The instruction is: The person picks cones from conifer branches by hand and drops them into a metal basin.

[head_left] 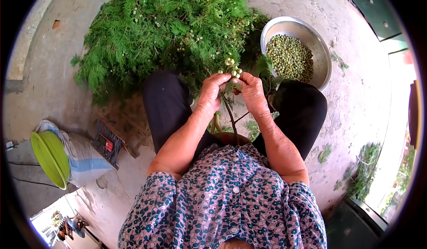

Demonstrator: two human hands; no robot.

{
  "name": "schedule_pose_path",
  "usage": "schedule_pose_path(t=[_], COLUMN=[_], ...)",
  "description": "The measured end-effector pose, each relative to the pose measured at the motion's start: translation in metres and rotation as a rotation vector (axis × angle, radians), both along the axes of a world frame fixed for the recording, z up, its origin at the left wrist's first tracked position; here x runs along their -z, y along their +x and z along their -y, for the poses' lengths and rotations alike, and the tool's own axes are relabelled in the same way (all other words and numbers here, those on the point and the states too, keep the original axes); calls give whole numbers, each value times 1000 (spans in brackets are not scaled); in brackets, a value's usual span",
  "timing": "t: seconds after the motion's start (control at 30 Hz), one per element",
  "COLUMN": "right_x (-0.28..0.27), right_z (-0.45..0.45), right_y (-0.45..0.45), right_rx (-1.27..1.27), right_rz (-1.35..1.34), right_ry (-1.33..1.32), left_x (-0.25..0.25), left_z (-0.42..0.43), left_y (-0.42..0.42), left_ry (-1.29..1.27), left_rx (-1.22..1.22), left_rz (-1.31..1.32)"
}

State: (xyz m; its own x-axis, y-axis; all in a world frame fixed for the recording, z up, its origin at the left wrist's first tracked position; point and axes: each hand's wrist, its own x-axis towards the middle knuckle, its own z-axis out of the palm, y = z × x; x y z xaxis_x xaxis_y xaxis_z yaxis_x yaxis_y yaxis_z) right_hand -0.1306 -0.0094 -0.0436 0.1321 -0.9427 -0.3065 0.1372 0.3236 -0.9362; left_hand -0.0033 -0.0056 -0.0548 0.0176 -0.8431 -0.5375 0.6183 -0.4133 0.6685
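Between my knees, my left hand (212, 89) pinches a leafy evergreen branch just below a cluster of pale green cones (233, 67). My right hand (251, 91) is closed at the right side of the same cluster, fingertips against the cones. Whether it grips a cone or the stem is partly hidden by the fingers. A bare brown stem (230, 115) runs down from the hands toward my lap. Beyond them lies a big heap of green evergreen branches (164, 31) dotted with cones. Right of the heap, a metal basin (324, 55) holds many loose green cones (290, 58).
On the left, a lime-green plastic basin (50, 160) leans on a white and blue sack (86, 155). Beside it a red calculator-like device (106, 143) lies on dark cloth. Loose sprigs (367, 169) are scattered on the concrete floor (351, 111) at right, near a doorway.
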Motion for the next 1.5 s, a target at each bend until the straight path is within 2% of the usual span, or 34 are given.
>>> schedule_pose_path(t=[0.13, 0.2, 0.23, 0.3, 0.47, 0.87, 1.03, 1.1, 1.2, 1.33, 1.4, 1.5], right_x=[2, 4, 4, 6, 10, 18, 21, 15, 3, 6, 2, 7], right_z=[0, 0, 0, 1, 0, 3, 4, 3, 2, 5, 4, 5], right_y=[-10, -11, -12, -14, -12, -10, -13, -13, -11, -16, -17, -19], right_rx=[-101, -28, -27, -56, -35, 43, -31, -39, 74, 51, 8, -27], right_rz=[76, 349, 349, 549, 578, 591, 653, 591, 628, 694, 611, 577], right_ry=[23, 162, 162, 186, 216, 290, 274, 282, 306, 276, 336, 293], left_x=[-14, -3, -2, 0, -8, -13, -15, -19, -20, -11, -11, -12], left_z=[5, 4, 3, 2, -1, -2, 1, 0, 0, 2, 2, 0], left_y=[4, 9, 9, 9, 5, 6, 8, 8, 4, 7, 7, 5], left_ry=[104, 60, 69, 79, -19, 48, 67, 78, 57, -21, -38, -62], left_rx=[-6, 59, 44, 30, 77, 174, 192, 206, 155, 181, 206, 197], left_rz=[-122, -128, -84, -41, 145, 271, 190, 168, 161, 228, 269, 252])
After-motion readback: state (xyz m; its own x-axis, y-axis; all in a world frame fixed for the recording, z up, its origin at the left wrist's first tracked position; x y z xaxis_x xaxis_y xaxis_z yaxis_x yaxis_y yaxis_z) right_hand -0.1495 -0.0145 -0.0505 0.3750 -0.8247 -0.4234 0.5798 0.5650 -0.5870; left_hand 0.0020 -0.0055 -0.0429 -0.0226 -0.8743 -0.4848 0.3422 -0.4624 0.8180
